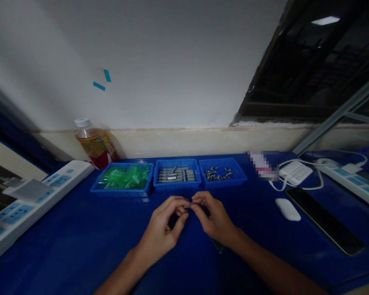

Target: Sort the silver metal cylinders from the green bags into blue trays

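My left hand [166,223] and my right hand [211,217] meet over the blue table [80,246], fingertips pinched together on a small dark part [189,203] that I cannot make out. Just beyond them stand three blue trays in a row. The left tray [102,188] holds green plastic bags, the middle tray [156,175] holds grey metal blocks, and the right tray [240,174] holds small metal screws. Something greenish [217,246] lies on the table under my right wrist.
A white power strip [33,200] lies at the left, with a bottle of amber drink [95,145] by the wall. At the right are a dark phone [324,221], a white earbud case [287,209], a white charger with cable [295,172] and another power strip [353,180].
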Tool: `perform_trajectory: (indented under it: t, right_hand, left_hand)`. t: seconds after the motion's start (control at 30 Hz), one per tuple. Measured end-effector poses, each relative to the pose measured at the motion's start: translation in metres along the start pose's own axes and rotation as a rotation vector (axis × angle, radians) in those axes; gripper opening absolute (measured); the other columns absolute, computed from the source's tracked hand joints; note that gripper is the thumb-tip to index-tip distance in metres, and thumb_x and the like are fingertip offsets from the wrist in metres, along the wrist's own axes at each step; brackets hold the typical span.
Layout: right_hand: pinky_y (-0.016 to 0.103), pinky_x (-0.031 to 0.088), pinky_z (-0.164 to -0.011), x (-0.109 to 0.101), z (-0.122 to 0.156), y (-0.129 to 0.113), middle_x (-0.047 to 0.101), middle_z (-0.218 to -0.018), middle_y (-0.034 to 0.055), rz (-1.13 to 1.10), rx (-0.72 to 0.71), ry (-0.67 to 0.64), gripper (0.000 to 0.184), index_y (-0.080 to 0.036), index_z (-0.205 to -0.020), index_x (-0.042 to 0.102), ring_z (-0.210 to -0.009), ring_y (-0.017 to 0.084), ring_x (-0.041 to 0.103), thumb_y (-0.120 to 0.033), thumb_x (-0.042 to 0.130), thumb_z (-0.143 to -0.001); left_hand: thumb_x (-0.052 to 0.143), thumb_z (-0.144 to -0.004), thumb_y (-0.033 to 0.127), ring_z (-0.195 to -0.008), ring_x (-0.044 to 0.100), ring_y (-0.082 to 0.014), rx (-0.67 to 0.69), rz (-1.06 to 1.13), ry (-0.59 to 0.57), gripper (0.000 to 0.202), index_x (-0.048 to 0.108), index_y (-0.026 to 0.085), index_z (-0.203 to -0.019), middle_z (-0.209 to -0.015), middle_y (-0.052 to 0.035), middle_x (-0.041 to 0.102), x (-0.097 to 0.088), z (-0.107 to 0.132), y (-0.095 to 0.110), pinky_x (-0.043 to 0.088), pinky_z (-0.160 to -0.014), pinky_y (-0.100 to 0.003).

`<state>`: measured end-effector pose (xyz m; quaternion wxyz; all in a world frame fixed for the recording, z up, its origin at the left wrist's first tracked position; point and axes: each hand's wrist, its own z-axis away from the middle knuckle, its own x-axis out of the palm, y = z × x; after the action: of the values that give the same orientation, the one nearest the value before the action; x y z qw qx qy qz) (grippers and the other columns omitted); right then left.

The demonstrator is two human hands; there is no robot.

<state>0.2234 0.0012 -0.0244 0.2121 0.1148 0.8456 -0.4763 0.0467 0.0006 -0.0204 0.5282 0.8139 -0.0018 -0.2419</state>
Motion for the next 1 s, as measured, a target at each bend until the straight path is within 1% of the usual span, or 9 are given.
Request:
perform_trajectory:
  t: [0.07,0.17,0.3,0.43,0.53,0.67,0.73,0.83,1.0]
  right_hand:
    - [0.022,0.047,-0.066,0.000,0.001,0.000,0.063,-0.081,0.0001,0.003,-0.010,-0.020,0.008,-0.021,-0.097,0.050,-0.072,0.012,0.062,-0.018,0.050,-0.089]
    - [0.024,0.047,-0.068,-0.001,0.002,-0.001,0.062,-0.081,0.0004,0.049,-0.061,-0.057,0.009,-0.021,-0.097,0.052,-0.072,0.012,0.060,-0.018,0.051,-0.089]
    - [0.026,0.049,-0.072,-0.002,0.003,-0.005,0.059,-0.090,0.0043,0.129,-0.204,0.003,0.023,-0.021,-0.107,0.050,-0.081,0.014,0.058,-0.018,0.057,-0.085]
    - [0.027,0.049,-0.078,-0.005,0.002,-0.014,0.061,-0.091,0.0053,0.223,-0.292,-0.060,0.016,-0.020,-0.102,0.054,-0.086,0.015,0.057,-0.014,0.052,-0.087]
    - [0.029,0.049,-0.078,-0.014,-0.006,-0.017,0.063,-0.089,0.0057,0.295,-0.289,-0.100,0.015,-0.018,-0.100,0.056,-0.084,0.016,0.058,-0.014,0.046,-0.091]
    - [0.031,0.048,-0.078,-0.032,-0.035,-0.013,0.062,-0.090,0.0072,0.376,-0.193,-0.029,0.018,-0.016,-0.103,0.059,-0.085,0.017,0.058,-0.015,0.044,-0.092]
    - [0.031,0.047,-0.080,-0.038,-0.057,-0.009,0.061,-0.092,0.0078,0.432,-0.168,-0.046,0.019,-0.015,-0.102,0.061,-0.087,0.018,0.058,-0.015,0.047,-0.091]
    - [0.030,0.045,-0.082,-0.035,-0.092,-0.005,0.061,-0.091,0.0083,0.534,-0.137,-0.175,0.017,-0.013,-0.098,0.064,-0.088,0.018,0.058,-0.013,0.050,-0.088]
    - [0.026,0.041,-0.081,-0.009,-0.133,-0.001,0.061,-0.094,0.0098,0.675,-0.144,-0.404,0.016,-0.011,-0.092,0.065,-0.089,0.017,0.057,-0.010,0.050,-0.087]
  left_hand:
    - [0.051,-0.090,0.019,-0.076,0.058,-0.0115,0.049,-0.099,0.021,0.014,0.057,0.019,-0.102,-0.090,-0.0021,0.060,-0.001,-0.001,0.001,0.046,-0.071,-0.022]
    - [0.049,-0.091,0.021,-0.077,0.059,-0.0117,0.043,-0.155,0.040,0.013,0.060,0.019,-0.099,-0.085,-0.0009,0.062,-0.003,-0.002,0.002,0.045,-0.070,-0.022]
    - [0.045,-0.094,0.024,-0.074,0.059,-0.0117,0.012,-0.162,0.029,0.018,0.062,0.018,-0.089,-0.080,-0.0007,0.062,-0.004,-0.002,0.004,0.043,-0.069,-0.021]
    - [0.041,-0.095,0.028,-0.061,0.054,-0.0110,-0.027,-0.186,0.015,0.032,0.056,0.016,-0.070,-0.065,0.0007,0.054,-0.003,-0.002,0.005,0.040,-0.062,-0.022]
    - [0.036,-0.097,0.031,-0.062,0.054,-0.0118,-0.069,-0.172,-0.007,0.037,0.057,0.016,-0.071,-0.065,0.0001,0.055,-0.003,-0.002,0.005,0.039,-0.062,-0.023]
    - [0.037,-0.096,0.034,-0.069,0.057,-0.0136,-0.108,-0.211,-0.093,0.033,0.060,0.016,-0.081,-0.074,-0.0014,0.060,0.000,0.000,0.006,0.040,-0.067,-0.025]
    - [0.038,-0.096,0.033,-0.071,0.058,-0.0140,-0.097,-0.240,-0.150,0.031,0.060,0.017,-0.081,-0.075,-0.0015,0.061,0.002,0.002,0.007,0.040,-0.068,-0.025]
    - [0.037,-0.096,0.030,-0.071,0.058,-0.0138,-0.054,-0.266,-0.231,0.029,0.059,0.018,-0.082,-0.075,-0.0011,0.061,0.005,0.004,0.009,0.041,-0.068,-0.025]
    - [0.036,-0.096,0.028,-0.071,0.059,-0.0135,-0.026,-0.300,-0.304,0.028,0.059,0.019,-0.082,-0.076,-0.0006,0.061,0.003,0.004,0.010,0.042,-0.068,-0.023]
